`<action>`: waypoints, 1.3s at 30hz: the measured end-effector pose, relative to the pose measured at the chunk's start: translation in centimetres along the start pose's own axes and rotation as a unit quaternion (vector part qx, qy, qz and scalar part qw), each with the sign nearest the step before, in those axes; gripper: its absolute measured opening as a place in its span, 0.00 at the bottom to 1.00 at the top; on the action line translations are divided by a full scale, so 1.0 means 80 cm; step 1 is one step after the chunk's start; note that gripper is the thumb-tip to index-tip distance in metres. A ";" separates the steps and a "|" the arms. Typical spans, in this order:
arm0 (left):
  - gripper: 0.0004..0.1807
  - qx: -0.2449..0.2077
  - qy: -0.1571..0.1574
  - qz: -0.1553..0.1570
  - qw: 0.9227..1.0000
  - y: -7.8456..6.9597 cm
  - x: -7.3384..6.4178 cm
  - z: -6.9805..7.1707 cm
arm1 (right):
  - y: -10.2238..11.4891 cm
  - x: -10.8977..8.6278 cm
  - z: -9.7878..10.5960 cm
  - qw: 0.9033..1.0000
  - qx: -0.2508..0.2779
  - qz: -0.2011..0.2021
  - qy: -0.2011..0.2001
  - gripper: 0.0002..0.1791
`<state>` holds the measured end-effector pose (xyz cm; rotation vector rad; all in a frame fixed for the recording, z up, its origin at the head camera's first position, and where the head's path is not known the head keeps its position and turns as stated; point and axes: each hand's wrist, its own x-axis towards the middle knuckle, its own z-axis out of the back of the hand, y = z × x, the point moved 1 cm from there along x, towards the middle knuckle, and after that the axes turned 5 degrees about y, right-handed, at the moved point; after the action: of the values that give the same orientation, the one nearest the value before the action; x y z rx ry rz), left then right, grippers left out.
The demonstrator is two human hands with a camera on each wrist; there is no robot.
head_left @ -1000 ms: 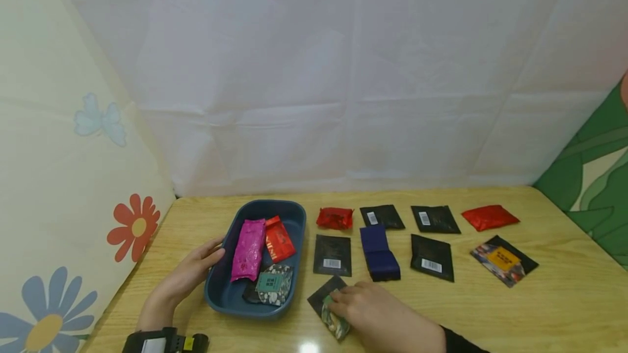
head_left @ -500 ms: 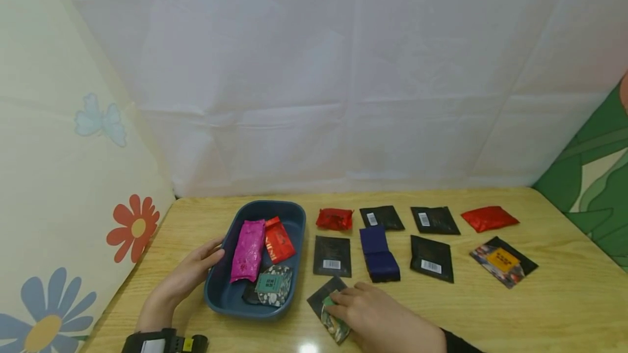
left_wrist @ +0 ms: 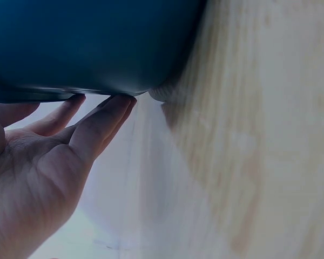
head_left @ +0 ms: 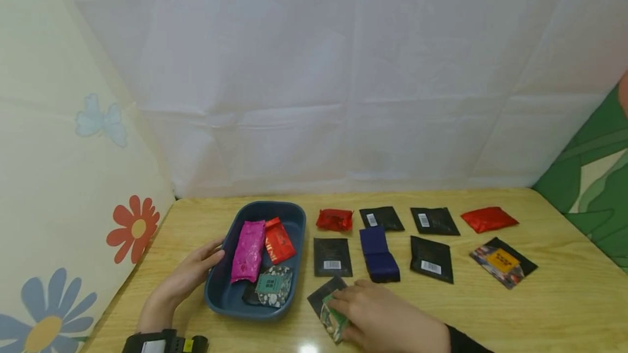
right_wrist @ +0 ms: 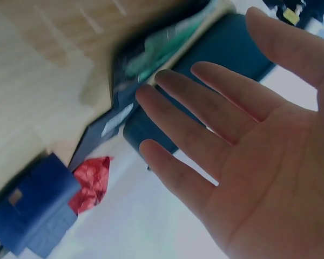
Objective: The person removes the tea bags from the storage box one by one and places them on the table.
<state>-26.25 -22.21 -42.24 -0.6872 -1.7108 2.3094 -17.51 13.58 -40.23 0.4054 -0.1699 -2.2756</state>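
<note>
A dark packet with a green label point(head_left: 333, 320) lies tilted on the table in the head view. My right hand point(head_left: 378, 312) is over its right side, fingertips at the label. In the right wrist view the fingers point(right_wrist: 186, 116) are extended and spread, the palm bare. My left hand point(head_left: 191, 274) rests straight fingertips against the left wall of a blue plastic bin point(head_left: 216, 298); the left wrist view shows these fingers point(left_wrist: 100, 127) touching its side. Inside the bin lie a pink packet point(head_left: 248, 249), a red packet point(head_left: 279, 240) and a patterned packet with a teal label point(head_left: 275, 286).
Right of the bin are several black packets point(head_left: 332, 257), a folded dark-blue packet point(head_left: 379, 255) and two red packets point(head_left: 335, 219). A packet with an orange label point(head_left: 503, 262) lies far right. A white cloth point(head_left: 343, 97) hangs behind the table.
My right hand has shifted slightly right over the green-label packet, and more of the label shows. My left hand and the bin look the same.
</note>
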 end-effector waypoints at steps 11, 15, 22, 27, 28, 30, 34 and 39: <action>0.35 0.004 -0.006 0.004 1.000 0.000 0.000 0.000 | -0.002 0.003 0.036 0.996 -0.010 0.005 -0.092 0.24; 0.35 0.005 -0.003 0.002 1.000 0.000 0.000 0.000 | 0.008 0.017 0.052 0.993 -0.001 0.021 -0.113 0.22; 0.34 0.007 -0.006 0.002 1.000 -0.001 0.000 0.000 | 0.032 0.040 0.076 0.991 -0.003 0.031 -0.133 0.24; 0.34 0.008 -0.011 0.009 1.000 -0.001 -0.001 -0.001 | 0.045 0.053 0.086 0.990 -0.003 0.032 -0.135 0.26; 0.33 0.007 -0.011 0.009 1.000 -0.001 -0.001 0.000 | 0.047 0.055 0.088 0.990 -0.001 0.033 -0.135 0.26; 0.33 0.006 -0.012 0.010 1.000 0.000 0.000 0.000 | 0.051 0.059 0.092 0.990 0.000 0.036 -0.135 0.26; 0.34 0.007 -0.011 0.011 1.000 0.000 0.000 0.000 | 0.058 0.068 0.096 0.989 0.001 0.040 -0.139 0.26; 0.34 0.008 -0.006 0.008 1.000 0.001 0.000 0.001 | 0.067 0.081 0.097 0.990 -0.004 0.024 -0.141 0.28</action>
<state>-26.31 -22.31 -42.29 -0.6877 -1.6952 2.3400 -20.48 5.11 -33.11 0.0720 -0.3108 -2.2761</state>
